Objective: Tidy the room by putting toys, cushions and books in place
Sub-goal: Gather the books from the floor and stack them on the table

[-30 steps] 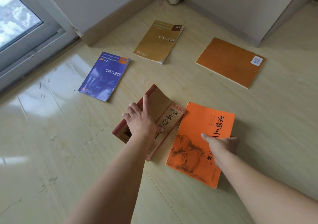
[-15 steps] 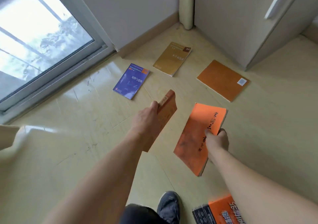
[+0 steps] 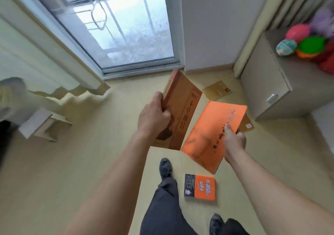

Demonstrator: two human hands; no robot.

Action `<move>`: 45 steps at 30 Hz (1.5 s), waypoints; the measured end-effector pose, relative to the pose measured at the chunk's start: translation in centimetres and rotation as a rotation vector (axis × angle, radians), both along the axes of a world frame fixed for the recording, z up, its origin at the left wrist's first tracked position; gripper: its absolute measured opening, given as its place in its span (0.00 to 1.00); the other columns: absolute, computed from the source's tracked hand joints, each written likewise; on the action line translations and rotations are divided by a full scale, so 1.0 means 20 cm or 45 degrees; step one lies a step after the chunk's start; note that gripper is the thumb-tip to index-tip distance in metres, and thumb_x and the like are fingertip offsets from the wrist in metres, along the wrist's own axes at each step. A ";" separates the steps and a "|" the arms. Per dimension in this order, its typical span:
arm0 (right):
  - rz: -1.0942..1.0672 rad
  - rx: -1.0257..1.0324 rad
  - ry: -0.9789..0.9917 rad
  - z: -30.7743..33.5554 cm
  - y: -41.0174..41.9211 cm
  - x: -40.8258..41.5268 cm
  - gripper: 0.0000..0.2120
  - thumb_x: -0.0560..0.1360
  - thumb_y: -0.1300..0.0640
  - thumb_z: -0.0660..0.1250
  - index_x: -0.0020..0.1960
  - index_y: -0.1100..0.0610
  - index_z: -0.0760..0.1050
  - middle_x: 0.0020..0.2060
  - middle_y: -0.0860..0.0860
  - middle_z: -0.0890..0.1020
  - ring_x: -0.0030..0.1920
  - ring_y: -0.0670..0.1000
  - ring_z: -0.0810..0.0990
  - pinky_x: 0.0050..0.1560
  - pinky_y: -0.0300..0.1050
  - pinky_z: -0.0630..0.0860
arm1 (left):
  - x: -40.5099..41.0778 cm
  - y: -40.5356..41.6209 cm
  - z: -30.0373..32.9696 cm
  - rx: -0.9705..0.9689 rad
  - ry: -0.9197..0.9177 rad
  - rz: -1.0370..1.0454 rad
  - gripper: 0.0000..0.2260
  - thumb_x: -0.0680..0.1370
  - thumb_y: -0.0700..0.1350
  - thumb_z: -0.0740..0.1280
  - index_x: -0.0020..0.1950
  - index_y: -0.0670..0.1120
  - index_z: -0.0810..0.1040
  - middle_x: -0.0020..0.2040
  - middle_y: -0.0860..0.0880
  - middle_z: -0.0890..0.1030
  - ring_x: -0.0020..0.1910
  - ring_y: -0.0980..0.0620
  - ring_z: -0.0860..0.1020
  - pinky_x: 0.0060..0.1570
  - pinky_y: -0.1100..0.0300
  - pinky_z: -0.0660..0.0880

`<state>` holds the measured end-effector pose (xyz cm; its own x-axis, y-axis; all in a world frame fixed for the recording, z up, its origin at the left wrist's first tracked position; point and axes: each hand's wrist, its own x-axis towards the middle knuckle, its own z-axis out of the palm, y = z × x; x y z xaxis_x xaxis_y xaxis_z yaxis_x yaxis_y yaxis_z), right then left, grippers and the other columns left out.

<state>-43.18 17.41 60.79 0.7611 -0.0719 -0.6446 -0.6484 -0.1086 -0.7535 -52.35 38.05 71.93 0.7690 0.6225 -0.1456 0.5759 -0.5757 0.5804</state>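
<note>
My left hand (image 3: 153, 116) grips a thick brown book (image 3: 182, 108) by its spine, lifted off the floor and tilted. My right hand (image 3: 234, 140) holds a bright orange book (image 3: 207, 131) by its right edge, also in the air. A tan book (image 3: 216, 90) lies on the floor behind them. The corner of a darker orange book (image 3: 246, 124) shows past the held orange one. Another orange and black book (image 3: 199, 187) lies on the floor by my feet. Colourful plush toys (image 3: 307, 45) sit on the cabinet at the right.
A beige cabinet (image 3: 267, 90) stands at the right beside a curtain (image 3: 253, 36). A glass sliding door (image 3: 126, 27) is ahead. A small pale stool (image 3: 41, 124) and pale fabric (image 3: 68, 92) are at the left. My legs and dark shoes (image 3: 165, 168) are below.
I have stood up with both books lifted higher off the floor. The view has pulled back, bringing in the cabinet top with toys, the stool and my feet. The blue book is out of sight.
</note>
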 end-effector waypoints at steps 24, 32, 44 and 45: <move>1.242 0.523 0.024 1.13 1.90 -1.46 0.25 0.81 0.39 0.54 0.51 0.56 0.80 0.41 0.55 0.85 0.40 0.56 0.85 0.36 0.49 0.80 | -1.92 1.27 0.53 -0.967 -0.693 0.773 0.15 0.83 0.55 0.59 0.70 0.61 0.64 0.55 0.45 0.84 0.51 0.45 0.85 0.50 0.43 0.82; 1.326 0.587 0.097 1.17 2.47 -1.74 0.35 0.75 0.29 0.53 0.63 0.56 0.77 0.49 0.59 0.85 0.44 0.60 0.86 0.35 0.51 0.81 | -2.18 1.78 0.43 -0.901 -0.755 0.977 0.20 0.84 0.54 0.58 0.75 0.63 0.61 0.62 0.48 0.80 0.57 0.45 0.82 0.58 0.41 0.78; 1.539 0.405 0.308 0.92 3.89 -1.85 0.33 0.76 0.30 0.54 0.59 0.57 0.79 0.48 0.57 0.85 0.45 0.59 0.85 0.40 0.53 0.81 | -2.37 3.09 0.27 -0.912 -0.727 1.217 0.18 0.84 0.52 0.57 0.74 0.58 0.65 0.64 0.50 0.80 0.61 0.45 0.79 0.62 0.41 0.75; 1.616 0.374 0.284 0.93 3.99 -1.85 0.32 0.75 0.31 0.57 0.60 0.57 0.79 0.49 0.58 0.85 0.47 0.59 0.85 0.44 0.56 0.81 | -2.38 3.16 0.28 -0.919 -0.723 1.264 0.19 0.84 0.52 0.57 0.75 0.58 0.64 0.63 0.50 0.80 0.61 0.45 0.79 0.62 0.40 0.76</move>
